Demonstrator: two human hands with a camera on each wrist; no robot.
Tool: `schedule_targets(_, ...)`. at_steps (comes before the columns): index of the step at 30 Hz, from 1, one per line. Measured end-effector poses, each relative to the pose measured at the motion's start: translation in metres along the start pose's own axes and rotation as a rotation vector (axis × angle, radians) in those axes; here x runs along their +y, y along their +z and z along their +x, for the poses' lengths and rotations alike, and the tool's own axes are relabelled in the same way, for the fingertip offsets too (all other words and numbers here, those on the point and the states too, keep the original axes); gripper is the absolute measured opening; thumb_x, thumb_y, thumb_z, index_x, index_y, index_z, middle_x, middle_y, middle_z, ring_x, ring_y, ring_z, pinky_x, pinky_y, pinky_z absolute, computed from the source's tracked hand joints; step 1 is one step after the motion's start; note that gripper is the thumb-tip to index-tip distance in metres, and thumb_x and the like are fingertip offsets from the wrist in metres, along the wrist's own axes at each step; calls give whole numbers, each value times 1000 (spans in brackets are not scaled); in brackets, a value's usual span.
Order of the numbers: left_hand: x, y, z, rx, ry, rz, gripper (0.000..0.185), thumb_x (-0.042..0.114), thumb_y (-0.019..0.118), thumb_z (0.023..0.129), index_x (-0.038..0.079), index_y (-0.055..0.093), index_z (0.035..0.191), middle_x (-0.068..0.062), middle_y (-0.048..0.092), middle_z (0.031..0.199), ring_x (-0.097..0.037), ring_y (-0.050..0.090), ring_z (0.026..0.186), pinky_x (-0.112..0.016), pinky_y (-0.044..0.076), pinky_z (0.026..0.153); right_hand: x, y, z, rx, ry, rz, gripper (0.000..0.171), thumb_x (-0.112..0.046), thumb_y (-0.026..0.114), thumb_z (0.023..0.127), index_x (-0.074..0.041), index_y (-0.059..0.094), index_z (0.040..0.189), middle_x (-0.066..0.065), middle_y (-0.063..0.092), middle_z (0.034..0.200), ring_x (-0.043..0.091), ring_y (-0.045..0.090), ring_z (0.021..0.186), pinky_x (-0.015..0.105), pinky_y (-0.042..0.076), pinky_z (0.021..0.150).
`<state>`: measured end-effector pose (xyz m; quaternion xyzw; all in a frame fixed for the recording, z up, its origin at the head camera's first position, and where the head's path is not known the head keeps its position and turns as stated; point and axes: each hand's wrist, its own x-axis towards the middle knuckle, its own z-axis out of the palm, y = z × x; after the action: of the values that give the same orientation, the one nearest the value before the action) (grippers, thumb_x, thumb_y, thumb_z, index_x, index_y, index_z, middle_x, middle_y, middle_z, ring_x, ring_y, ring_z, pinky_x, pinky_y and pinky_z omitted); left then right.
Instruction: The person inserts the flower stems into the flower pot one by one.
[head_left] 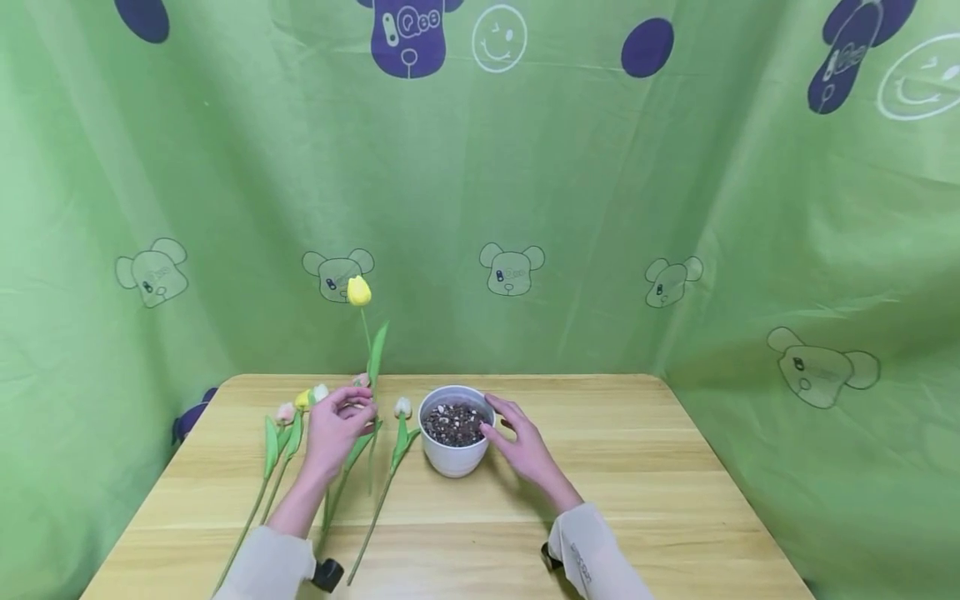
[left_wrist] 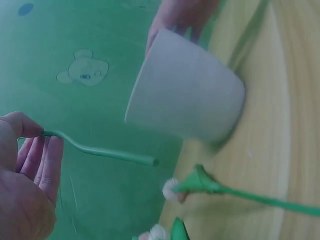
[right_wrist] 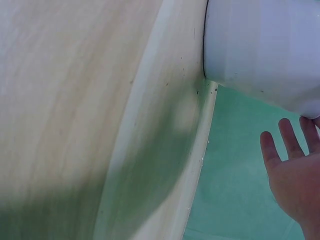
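Green bear-print cloth point(head_left: 600, 208) hangs behind a wooden table point(head_left: 637, 467). At its middle stands a white pot point(head_left: 455, 450) of soil. The left hand point(head_left: 335, 429), at the pot's nine o'clock, pinches the stem of a yellow tulip point(head_left: 359, 291) held upright. The right hand point(head_left: 521, 442) lies at three o'clock, fingers straight against the pot's rim. More tulips point(head_left: 288, 433) lie flat around the left hand.

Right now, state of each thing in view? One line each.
yellow tulip: upright, stem pinched by left hand
stem end: free in the air, not in the pot
white pot: upright on table, filled with soil
right hand: fingers straight, at the pot's rim
other tulips: lying flat on table
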<state>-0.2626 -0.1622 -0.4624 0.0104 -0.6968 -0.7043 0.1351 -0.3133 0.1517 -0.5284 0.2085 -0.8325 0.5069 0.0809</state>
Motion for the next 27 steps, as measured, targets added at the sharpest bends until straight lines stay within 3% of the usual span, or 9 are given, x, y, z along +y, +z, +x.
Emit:
schedule_targets(7,8,26,13,-31,65,-35,25,-8,70,89,-8,66,114,-15,68,100,-11,70,77,-39,67,76,-23,-6,-5,-33,10,11,58,-13,66,101,2,45,153,25,48,154,46,46,142,63,39,118)
schedule_targets(13,18,47,23,-60,106,-83,27,-8,71,88,-10,65,115,-17,68,100,-11,69,76,-46,66,76,-43,-13,-9,-52,12,20,57,-12,66,101,3,45,151,26,48,154,45,48,141,58,42,118)
schedule_targets(21,27,68,36,-66,163,-86,26,-6,73,89,-4,68,114,-23,69,105,-10,69,78,-34,67,71,-39,-11,-8,-43,1,65,57,-9,66,100,6,45,151,29,47,153,49,48,139,66,39,117)
schedule_targets(27,31,79,44,-112,205,-83,25,-4,74,90,-6,67,114,-26,68,107,-13,68,81,-33,67,73,-20,-2,-5,-10,7,84,56,-8,66,100,4,45,151,27,47,154,49,48,139,67,38,117)
